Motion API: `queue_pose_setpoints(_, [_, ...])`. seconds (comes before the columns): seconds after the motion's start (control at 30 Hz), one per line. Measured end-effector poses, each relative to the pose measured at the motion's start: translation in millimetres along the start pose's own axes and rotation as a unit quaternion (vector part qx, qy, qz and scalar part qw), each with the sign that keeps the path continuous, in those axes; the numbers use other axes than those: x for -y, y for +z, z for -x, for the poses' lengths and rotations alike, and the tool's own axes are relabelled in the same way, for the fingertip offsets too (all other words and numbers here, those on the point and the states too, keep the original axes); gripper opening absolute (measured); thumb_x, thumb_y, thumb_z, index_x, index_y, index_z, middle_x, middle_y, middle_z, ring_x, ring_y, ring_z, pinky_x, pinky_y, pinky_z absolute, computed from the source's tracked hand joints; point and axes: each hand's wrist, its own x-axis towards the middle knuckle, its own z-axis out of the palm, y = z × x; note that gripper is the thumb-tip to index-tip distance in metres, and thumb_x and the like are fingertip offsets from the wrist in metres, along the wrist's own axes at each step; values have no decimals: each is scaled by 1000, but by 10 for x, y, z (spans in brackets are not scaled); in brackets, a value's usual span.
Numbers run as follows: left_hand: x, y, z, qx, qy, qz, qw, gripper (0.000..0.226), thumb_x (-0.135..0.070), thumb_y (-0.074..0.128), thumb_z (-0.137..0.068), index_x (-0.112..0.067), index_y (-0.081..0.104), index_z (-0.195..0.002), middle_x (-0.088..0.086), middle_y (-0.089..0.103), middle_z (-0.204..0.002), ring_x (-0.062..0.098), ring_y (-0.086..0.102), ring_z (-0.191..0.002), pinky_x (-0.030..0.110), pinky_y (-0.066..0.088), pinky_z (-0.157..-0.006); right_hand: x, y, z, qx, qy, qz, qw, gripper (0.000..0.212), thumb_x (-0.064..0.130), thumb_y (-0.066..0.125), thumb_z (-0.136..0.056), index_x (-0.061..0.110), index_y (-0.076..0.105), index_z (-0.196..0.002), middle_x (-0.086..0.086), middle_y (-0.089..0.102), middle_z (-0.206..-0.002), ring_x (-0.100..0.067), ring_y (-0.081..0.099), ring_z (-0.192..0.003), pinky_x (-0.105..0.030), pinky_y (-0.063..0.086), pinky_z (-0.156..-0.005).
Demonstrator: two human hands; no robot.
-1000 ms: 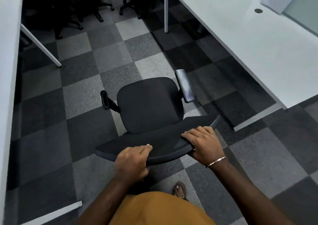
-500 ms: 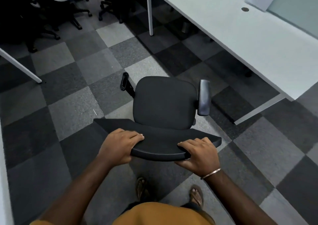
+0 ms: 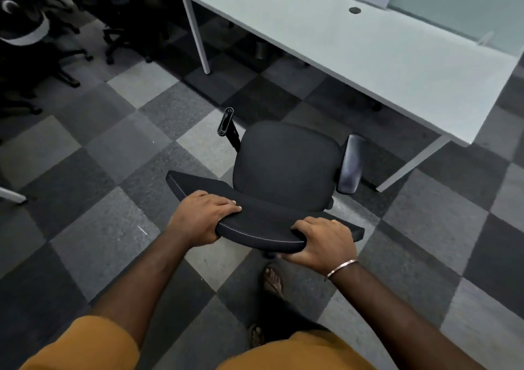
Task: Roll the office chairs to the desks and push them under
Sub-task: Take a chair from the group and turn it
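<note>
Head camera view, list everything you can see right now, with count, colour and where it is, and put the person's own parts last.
office chair: one, black, centre, on the carpet, short of the desk
armrest pad: one, grey, chair's right side
desk: one, white, upper right
desk legs: two visible, white, under the desk
grommet: one, dark, on the desk top
other chairs: several, black, upper left
carpet: checkered grey and black tiles
bangle: one, metallic, right wrist
hands: left hand and right hand grip the backrest's top edge

The office chair (image 3: pixel 286 168) hides its own base and wheels; the white desk (image 3: pixel 368 55) runs off the top edge.
</note>
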Motion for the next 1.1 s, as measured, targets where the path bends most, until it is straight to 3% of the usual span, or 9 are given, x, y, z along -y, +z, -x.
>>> queue_pose_setpoints(0.2, [444, -195, -557, -29, -69, -3, 997, 70, -26, 79, -65, -39, 67, -133, -11, 65, -134, 18, 56, -123, 40, 37, -105, 209, -133, -661, 66, 29, -14, 997, 67, 86, 52, -67, 33, 56, -107, 9, 56, -104, -22, 61, -97, -35, 36, -64])
queue_pose_setpoints(0.4, [870, -324, -1195, -50, -36, -2, 998, 67, -25, 78, -63, -37, 70, -128, -11, 66, -128, 20, 57, -119, 40, 36, -105, 123, -131, -1179, 86, 82, -10, 993, 75, 86, 51, -67, 30, 54, -117, 4, 50, -113, -23, 53, -104, -36, 39, -69])
queue_pose_setpoints(0.53, [1109, -394, -1555, -57, 0, -1, 998, 67, -26, 76, -61, -38, 70, -127, -14, 65, -126, 20, 56, -117, 41, 37, -104, 90, -156, -1458, 92, 122, -33, 988, 82, 89, 47, -64, 34, 56, -125, 6, 50, -116, -21, 50, -108, -38, 49, -77])
queue_pose_setpoints(0.73, [1420, -483, -2008, -61, 70, -2, 996, 64, -27, 76, -61, -37, 69, -124, -15, 64, -120, 20, 56, -110, 40, 37, -99, 223, -118, -1744, 49, 218, -11, 975, 81, 83, 50, -62, 39, 59, -129, 10, 52, -115, -18, 52, -110, -36, 49, -77])
queue_pose_setpoints(0.9, [1653, -568, -2265, -63, 116, -8, 991, 62, -27, 73, -60, -37, 69, -121, -14, 64, -116, 20, 57, -107, 39, 36, -98, 422, -46, -1914, -8, 281, 18, 959, 70, 77, 58, -61, 34, 70, -114, 9, 59, -104, -20, 60, -100, -38, 46, -73])
queue_pose_setpoints(1.0, [1822, -633, -2431, -56, 145, -25, 988, 60, -28, 74, -63, -38, 69, -122, -14, 64, -117, 20, 58, -108, 40, 36, -97, 690, 29, -1975, -96, 339, -13, 936, 58, 63, 71, -62, 32, 69, -111, 12, 59, -106, -19, 57, -104, -39, 39, -83])
queue_pose_setpoints(1.1, [1929, -665, -2588, -57, 162, -43, 984, 59, -30, 74, -67, -40, 67, -124, -14, 64, -118, 19, 58, -109, 40, 35, -97, 926, 160, -2009, -145, 351, -29, 925, 58, 53, 76, -69, 28, 65, -121, 7, 57, -121, -22, 51, -126, -42, 33, -111])
